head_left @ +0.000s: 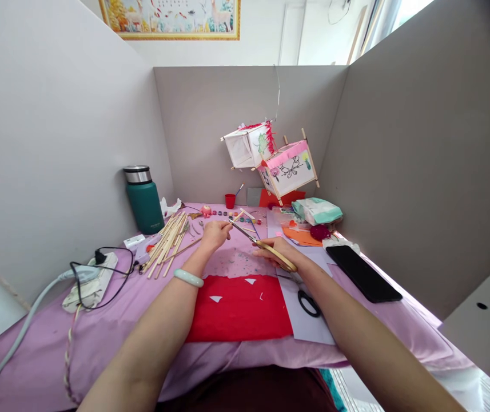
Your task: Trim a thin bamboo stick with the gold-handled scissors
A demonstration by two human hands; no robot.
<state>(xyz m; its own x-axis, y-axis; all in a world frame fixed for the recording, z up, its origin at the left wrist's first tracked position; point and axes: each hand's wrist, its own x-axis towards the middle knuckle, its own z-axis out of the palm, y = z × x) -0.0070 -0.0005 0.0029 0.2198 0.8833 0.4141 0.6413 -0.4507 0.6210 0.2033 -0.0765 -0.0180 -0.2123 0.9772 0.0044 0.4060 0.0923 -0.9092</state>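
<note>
My right hand is wrapped round the wooden-handled tool, whose long metal blade points up and left. At the blade's tip is my left hand, its fingers pinched together; what they hold, if anything, is too small to name. A pale bangle circles my left wrist. Below both hands lies a red sheet with a few small white scraps on it. Black-handled scissors rest on white paper to the right of the red sheet.
Thin wooden sticks, a green bottle and a power strip are on the left. Paint pots and a red cup stand behind. Paper lanterns hang above. A black phone and green packet lie right.
</note>
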